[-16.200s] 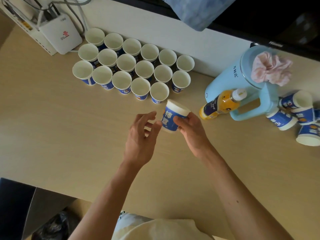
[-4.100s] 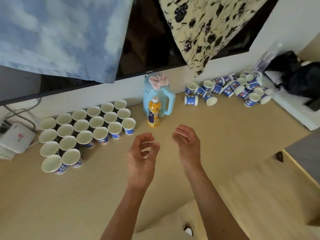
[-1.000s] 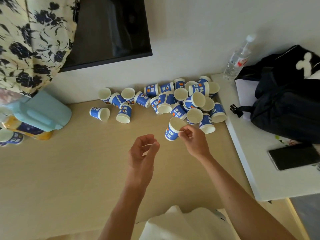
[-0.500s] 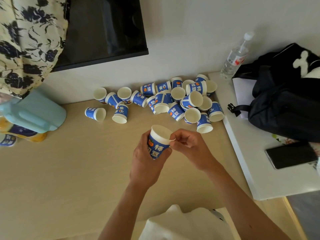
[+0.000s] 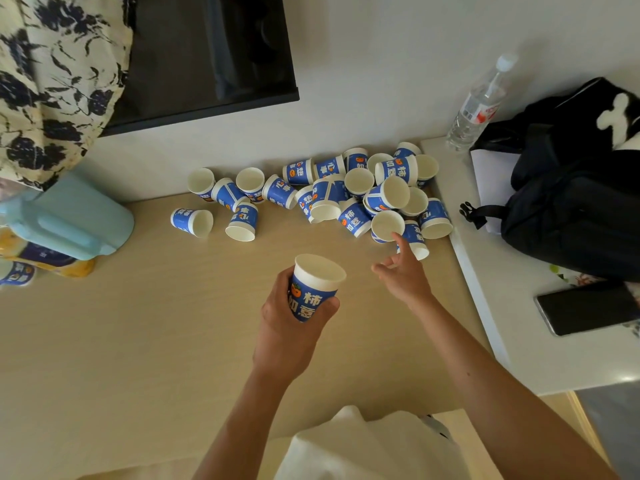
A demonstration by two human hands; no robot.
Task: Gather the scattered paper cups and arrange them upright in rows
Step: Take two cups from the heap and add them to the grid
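Blue-and-white paper cup sits upright, clasped in left hand; right hand, fingers apart, empty, beside heap of tipped cups.

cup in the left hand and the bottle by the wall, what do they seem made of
The cup in the left hand looks like paper: matte white inside, rolled rim, printed blue outside with a faint sheen, perhaps a thin coating. The bottle looks like clear plastic: see-through wall, white cap, red label.

Right hand has left the held cup and reaches toward the pile
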